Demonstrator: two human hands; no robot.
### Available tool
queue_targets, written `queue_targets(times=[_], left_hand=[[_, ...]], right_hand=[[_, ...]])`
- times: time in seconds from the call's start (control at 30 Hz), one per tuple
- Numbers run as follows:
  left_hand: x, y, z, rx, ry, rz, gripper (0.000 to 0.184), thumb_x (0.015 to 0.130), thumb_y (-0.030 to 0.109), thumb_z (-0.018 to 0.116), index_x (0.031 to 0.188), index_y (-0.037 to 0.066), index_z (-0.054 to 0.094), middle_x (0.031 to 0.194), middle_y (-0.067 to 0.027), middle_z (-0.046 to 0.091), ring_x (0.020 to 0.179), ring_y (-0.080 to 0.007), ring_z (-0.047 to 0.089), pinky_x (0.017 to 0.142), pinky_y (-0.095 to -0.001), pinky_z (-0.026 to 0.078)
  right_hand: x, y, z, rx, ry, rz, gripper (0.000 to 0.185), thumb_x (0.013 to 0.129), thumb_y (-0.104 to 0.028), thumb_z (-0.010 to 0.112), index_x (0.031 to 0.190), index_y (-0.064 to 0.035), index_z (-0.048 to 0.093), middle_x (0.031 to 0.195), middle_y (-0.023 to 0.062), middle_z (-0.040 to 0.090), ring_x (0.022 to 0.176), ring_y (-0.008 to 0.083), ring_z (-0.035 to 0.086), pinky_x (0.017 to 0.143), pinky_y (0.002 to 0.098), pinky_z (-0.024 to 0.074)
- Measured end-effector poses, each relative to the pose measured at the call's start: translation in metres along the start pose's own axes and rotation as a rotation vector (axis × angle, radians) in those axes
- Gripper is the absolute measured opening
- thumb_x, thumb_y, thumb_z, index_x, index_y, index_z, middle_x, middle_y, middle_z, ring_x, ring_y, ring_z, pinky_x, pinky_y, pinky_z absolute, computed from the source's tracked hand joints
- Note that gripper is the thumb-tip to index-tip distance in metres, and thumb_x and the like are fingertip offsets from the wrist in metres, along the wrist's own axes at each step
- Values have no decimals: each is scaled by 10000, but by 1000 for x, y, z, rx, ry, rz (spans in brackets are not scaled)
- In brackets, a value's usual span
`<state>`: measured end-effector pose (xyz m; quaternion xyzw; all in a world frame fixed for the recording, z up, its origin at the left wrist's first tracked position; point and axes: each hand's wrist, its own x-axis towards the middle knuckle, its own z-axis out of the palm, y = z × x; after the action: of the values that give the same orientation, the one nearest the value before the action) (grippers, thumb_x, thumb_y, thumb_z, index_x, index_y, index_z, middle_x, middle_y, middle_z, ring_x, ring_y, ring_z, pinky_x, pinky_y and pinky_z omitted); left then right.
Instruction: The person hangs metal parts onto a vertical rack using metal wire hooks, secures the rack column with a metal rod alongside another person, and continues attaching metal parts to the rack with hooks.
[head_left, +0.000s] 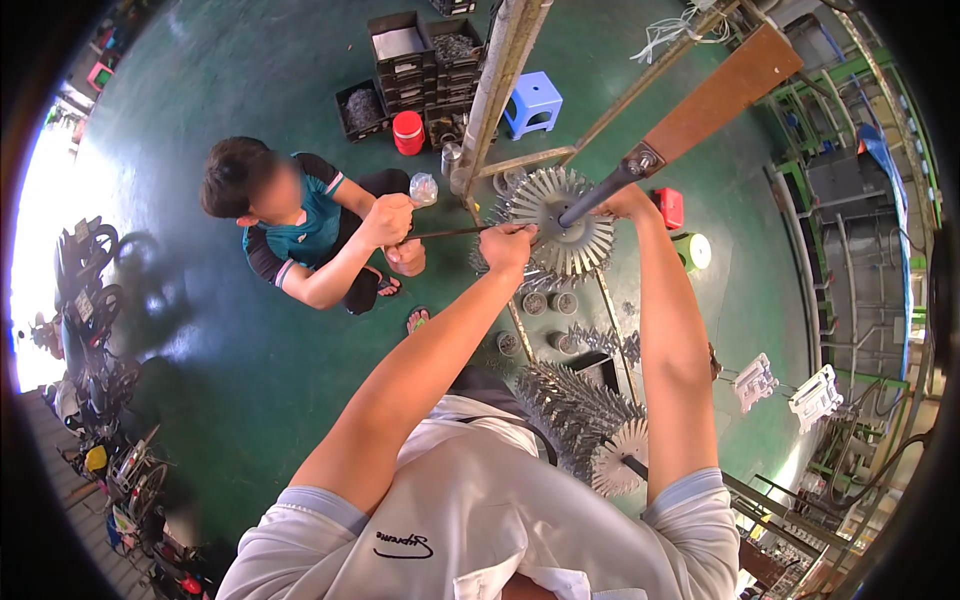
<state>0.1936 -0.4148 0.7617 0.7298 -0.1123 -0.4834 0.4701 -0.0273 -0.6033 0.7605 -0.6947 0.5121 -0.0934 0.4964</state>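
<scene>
My left hand [508, 246] is closed around the end of a thin dark rod [450, 233], just left of a toothed metal disc [562, 222]. A co-worker's two hands [392, 232] are at the rod's other end. My right hand [626, 203] reaches to the right side of the disc, by the dark shaft [590, 202] through its centre; its fingertips are partly hidden, and I cannot tell what they touch. The shaft joins a rusty brown flat bar [720, 98] at the upper right.
The co-worker [300, 225] crouches at the left. A metal frame post [500, 85] rises near the disc. Behind stand black crates [402, 75], a red container [408, 132] and a blue stool [535, 100]. More toothed discs [620, 458] are lower down, near my body.
</scene>
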Motion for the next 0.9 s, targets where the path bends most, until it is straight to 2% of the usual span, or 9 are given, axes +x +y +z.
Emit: queue_targets(times=[0.13, 0.2, 0.3, 0.4, 0.5, 0.57, 0.63, 0.73, 0.9], left_hand=[[6, -3, 1, -1, -18, 16, 222, 784, 116, 878, 926, -36, 801, 857, -122, 775, 720, -161, 708, 690, -329, 554], [19, -17, 4, -19, -10, 15, 205, 768, 128, 872, 903, -13, 809, 813, -125, 770, 722, -187, 711, 723, -358, 553], [27, -12, 3, 26, 13, 46, 197, 758, 132, 869, 890, -3, 813, 791, -125, 768, 722, -199, 712, 744, -368, 551], [25, -12, -1, 14, 9, 28, 191, 757, 128, 869, 885, -2, 813, 790, -122, 769, 712, -194, 709, 734, -362, 550], [38, -15, 0, -24, 14, 49, 178, 764, 116, 863, 892, 1, 816, 785, -120, 766, 696, -182, 703, 707, -356, 548], [40, -19, 1, -34, 13, 32, 173, 772, 109, 858, 905, 6, 819, 782, -117, 764, 686, -174, 697, 690, -351, 546], [24, 4, -4, -47, 7, -21, 175, 779, 106, 853, 923, 10, 822, 781, -114, 763, 676, -165, 691, 679, -345, 543], [35, -8, 1, -71, -9, -1, 194, 781, 113, 852, 946, 14, 824, 785, -106, 766, 678, -160, 686, 686, -340, 541], [47, -24, 8, -85, -21, 0, 201, 778, 122, 856, 942, 12, 823, 788, -105, 767, 681, -158, 684, 688, -342, 540]], right_hand=[[2, 0, -2, -54, -12, 78, 340, 627, -16, 892, 916, -32, 713, 706, 17, 642, 592, 138, 568, 505, 322, 411], [2, -5, -2, -110, -28, 98, 346, 625, -17, 899, 916, -26, 712, 726, 20, 650, 621, 147, 586, 532, 328, 439], [14, 19, 13, -39, 58, -79, 347, 629, -15, 905, 923, -13, 719, 790, 37, 689, 704, 157, 634, 604, 342, 503], [18, 23, 14, -14, -4, -12, 360, 646, -20, 909, 958, -7, 729, 883, 60, 731, 795, 180, 678, 713, 358, 558], [12, -4, 15, -166, -5, -24, 392, 653, -18, 912, 1003, -5, 735, 966, 77, 751, 875, 196, 700, 802, 370, 572], [8, -1, 21, -83, 98, -159, 342, 661, -126, 912, 941, -44, 734, 846, 41, 708, 792, 158, 650, 722, 348, 547], [13, 2, 15, -110, 123, -213, 302, 670, -177, 902, 882, -63, 720, 761, 17, 671, 728, 133, 605, 663, 341, 524], [22, 4, 8, -226, 52, -158, 254, 685, -166, 876, 819, -63, 687, 701, 4, 634, 671, 117, 554, 615, 347, 497], [24, 1, 4, -278, -7, -152, 196, 712, -133, 841, 823, -69, 692, 681, 6, 626, 642, 96, 531, 579, 331, 483]])
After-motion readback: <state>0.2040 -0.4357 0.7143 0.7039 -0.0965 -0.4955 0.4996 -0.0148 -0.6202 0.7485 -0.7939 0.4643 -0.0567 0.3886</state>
